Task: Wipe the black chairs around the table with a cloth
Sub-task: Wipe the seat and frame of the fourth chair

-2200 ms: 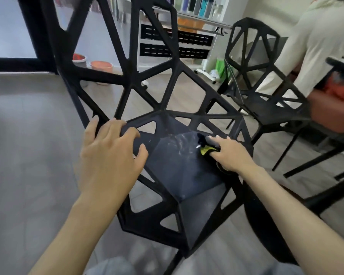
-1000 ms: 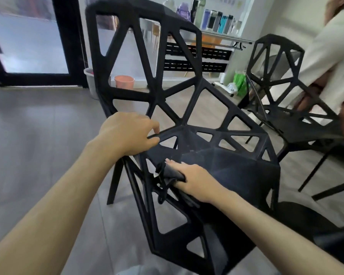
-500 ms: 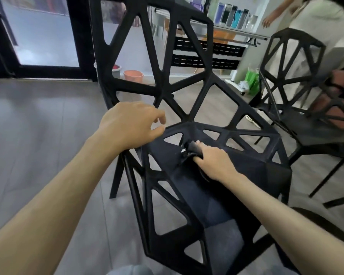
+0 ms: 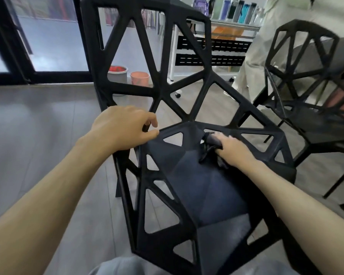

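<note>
A black chair (image 4: pixel 199 193) with a lattice of triangular holes stands right in front of me, its back rising toward the window. My left hand (image 4: pixel 123 128) grips the chair's left edge where the seat meets the back. My right hand (image 4: pixel 234 150) holds a bunched dark cloth (image 4: pixel 210 147) pressed on the rear part of the seat. A second black chair (image 4: pixel 310 108) of the same kind stands at the right.
A person in light clothes (image 4: pixel 266 46) stands behind the second chair. A white shelf cart (image 4: pixel 213 46) with bottles is at the back. A grey bucket (image 4: pixel 117 73) and an orange bucket (image 4: pixel 139 77) sit by the glass door. Grey floor lies to the left.
My right hand has slid the cloth from the seat's left edge to its rear right part. My left hand has kept its grip on the chair's left edge.
</note>
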